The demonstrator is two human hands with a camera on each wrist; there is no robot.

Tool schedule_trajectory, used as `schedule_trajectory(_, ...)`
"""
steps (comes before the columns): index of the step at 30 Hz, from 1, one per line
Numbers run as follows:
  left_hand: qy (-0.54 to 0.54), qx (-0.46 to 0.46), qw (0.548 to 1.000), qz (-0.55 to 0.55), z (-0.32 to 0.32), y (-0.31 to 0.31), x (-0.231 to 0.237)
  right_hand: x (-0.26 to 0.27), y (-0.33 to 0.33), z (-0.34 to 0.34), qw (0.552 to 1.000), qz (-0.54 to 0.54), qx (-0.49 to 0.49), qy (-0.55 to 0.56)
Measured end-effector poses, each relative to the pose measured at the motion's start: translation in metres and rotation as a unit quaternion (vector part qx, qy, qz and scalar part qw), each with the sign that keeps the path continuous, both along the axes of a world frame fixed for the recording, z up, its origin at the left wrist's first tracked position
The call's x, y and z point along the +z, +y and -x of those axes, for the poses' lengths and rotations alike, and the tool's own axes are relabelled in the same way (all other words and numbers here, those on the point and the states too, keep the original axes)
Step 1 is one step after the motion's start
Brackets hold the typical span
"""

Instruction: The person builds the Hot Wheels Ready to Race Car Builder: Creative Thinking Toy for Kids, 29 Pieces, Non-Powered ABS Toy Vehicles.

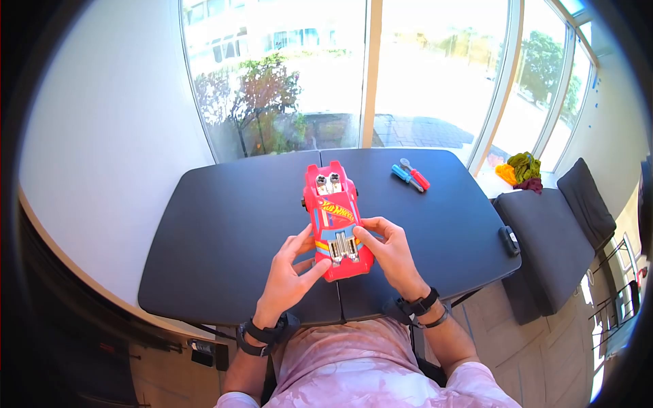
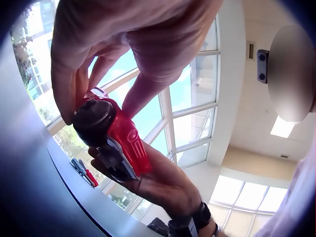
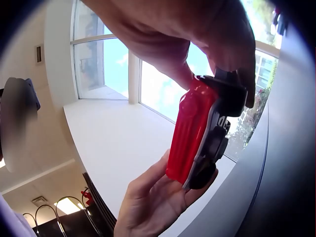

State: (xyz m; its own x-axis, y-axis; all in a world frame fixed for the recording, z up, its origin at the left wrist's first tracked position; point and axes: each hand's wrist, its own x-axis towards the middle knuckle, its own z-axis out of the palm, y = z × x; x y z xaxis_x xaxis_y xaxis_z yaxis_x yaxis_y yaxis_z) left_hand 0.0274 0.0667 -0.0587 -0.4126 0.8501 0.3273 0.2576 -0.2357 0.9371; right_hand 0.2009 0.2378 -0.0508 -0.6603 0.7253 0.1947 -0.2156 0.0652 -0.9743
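A red toy car [image 1: 333, 221] with Hot Wheels lettering on its hood and a chrome engine piece is held up over the black table. My left hand [image 1: 289, 275] grips the near left side, its thumb near the car's near end. On the opposite side my right hand [image 1: 391, 255] pinches the car with the thumb on top, beside the chrome engine. From below, the left wrist view shows a black wheel [image 2: 94, 118] and the red side. Black underside parts [image 3: 215, 143] and the other side of the car appear in the right wrist view.
Toward the table's back right lie a blue-handled screwdriver [image 1: 407, 178] and a red-handled tool [image 1: 416, 177]. A small black object [image 1: 508, 241] sits at the right edge of the table [image 1: 224, 224]. Beyond it are a dark chair [image 1: 544, 245] and bunched coloured cloths [image 1: 522, 171].
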Motion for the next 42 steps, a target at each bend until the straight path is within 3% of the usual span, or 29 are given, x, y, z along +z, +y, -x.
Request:
schedule_trajectory(8, -0.068, -0.062, 0.994, 0.058, 0.031, 0.023, -0.011, -0.015, 0.034, 0.011, 0.991, -0.008, 0.079, -0.11)
schedule_trajectory(17, -0.083, -0.086, 0.989, 0.089, 0.041, 0.039, -0.017, -0.033, 0.056, 0.028, 0.978, -0.088, 0.061, -0.179)
schedule_trajectory(42, -0.077, -0.031, 0.988, 0.13, 0.041, 0.038, -0.02, -0.033, 0.057, 0.027, 0.979, -0.074, 0.073, -0.176)
